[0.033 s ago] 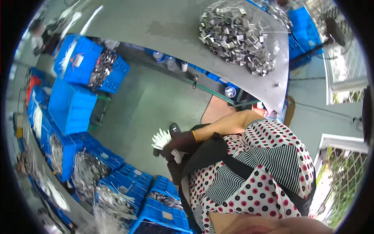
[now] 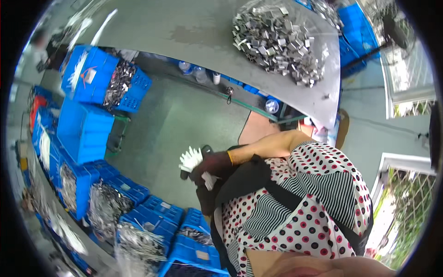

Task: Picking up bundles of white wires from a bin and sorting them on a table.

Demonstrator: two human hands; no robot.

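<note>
In a dark brown glove, my right hand [image 2: 213, 167] is closed around a bundle of thin white strips [image 2: 190, 159]. The strips' ends fan out past the fingers, and a pale end of the bundle shows at the other side. My left hand [image 2: 206, 197], also dark-gloved, is just below, against that pale end. Its fingers merge with the other dark glove, so their grip is hidden. Both hands are in front of my body, over the floor, with dark shoes [image 2: 206, 149] partly showing beyond them.
A grey table [image 2: 203, 39] bears a heap of small metal pieces [image 2: 279, 44]. Blue crates [image 2: 94, 74], several with metal parts or plastic bags, line the left and lower left. An open blue crate [image 2: 85, 131] stands on a green wheeled frame [image 2: 119, 134]. Bottles [image 2: 200, 74] are under the table.
The bundle of white strips has shifted and tilted slightly within the gloved hands, its fanned ends now a little further left. The surroundings have barely moved.
</note>
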